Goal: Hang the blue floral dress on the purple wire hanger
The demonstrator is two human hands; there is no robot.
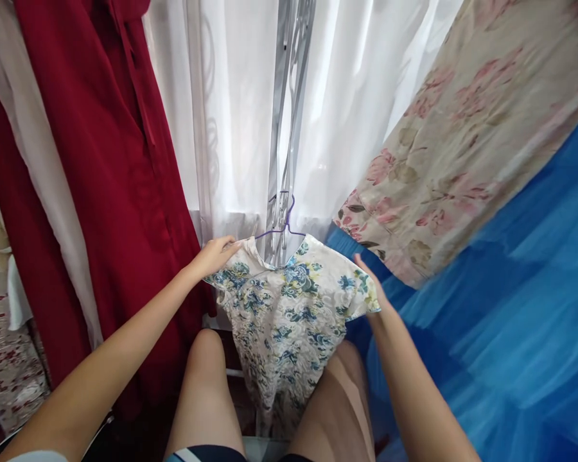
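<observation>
Hands [215, 254] [376, 286]: holding floral garment [289, 314] by both sides | neckline [298, 264] up | long axis running downward

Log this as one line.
left hand: gripping shoulder of short-sleeved white floral fabric garment | right hand: at opposite sleeve, partly hidden | thin purple hanger: across neckline | long red fabric garment: at left

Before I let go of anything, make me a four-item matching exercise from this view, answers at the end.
1. Hanger
2. Left hand
3. Right hand
4. Pink-flowered fabric

A. At a sleeve of the blue-flowered garment, on the side of the blue fabric
B. Purple
C. Hanging in front of part of the blue fabric
D. At the garment's shoulder, on the side of the red fabric

Pairs: 1-B, 2-D, 3-A, 4-C
</observation>
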